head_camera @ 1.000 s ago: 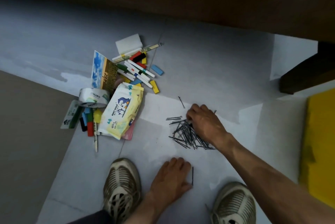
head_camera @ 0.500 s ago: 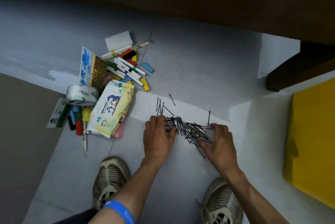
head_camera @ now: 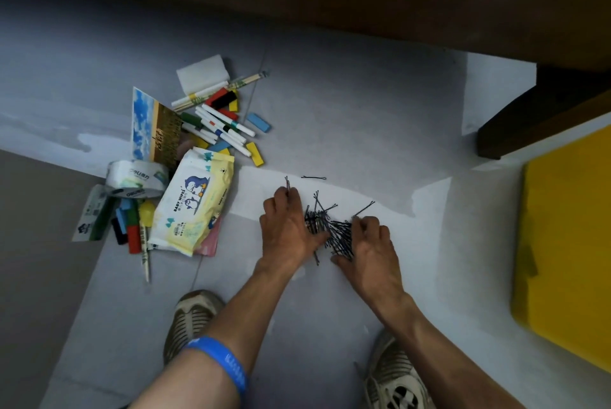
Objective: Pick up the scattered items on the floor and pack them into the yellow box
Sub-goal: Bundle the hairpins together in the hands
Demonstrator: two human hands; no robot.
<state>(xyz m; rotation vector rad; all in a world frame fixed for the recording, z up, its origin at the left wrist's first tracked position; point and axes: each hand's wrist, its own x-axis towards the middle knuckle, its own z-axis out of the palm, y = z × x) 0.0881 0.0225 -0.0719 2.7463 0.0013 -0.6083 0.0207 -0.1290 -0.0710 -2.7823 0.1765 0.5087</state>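
A heap of black hairpins [head_camera: 332, 228] lies on the grey floor between my two hands. My left hand [head_camera: 287, 230] rests flat against the heap's left side, and one pin sticks out past its fingertips. Against the right side presses my right hand [head_camera: 372, 243], fingers bent over the pins. Neither hand has lifted anything. A single stray hairpin [head_camera: 313, 177] lies just beyond the heap. The yellow box [head_camera: 568, 243] stands at the right edge of view, an arm's reach from the heap.
To the left lies a clutter: a baby wipes pack [head_camera: 195, 207], a tape roll [head_camera: 137, 178], white markers [head_camera: 224, 126], coloured blocks [head_camera: 255, 154], a white sponge [head_camera: 203, 74] and a booklet [head_camera: 155, 130]. Dark wooden furniture [head_camera: 542, 121] stands behind the box. My shoes [head_camera: 190, 319] are close below.
My left hand came up from near my shoe to the heap's left side. The right hand shifted to the heap's right side. Both hands have pushed the pins closer together.
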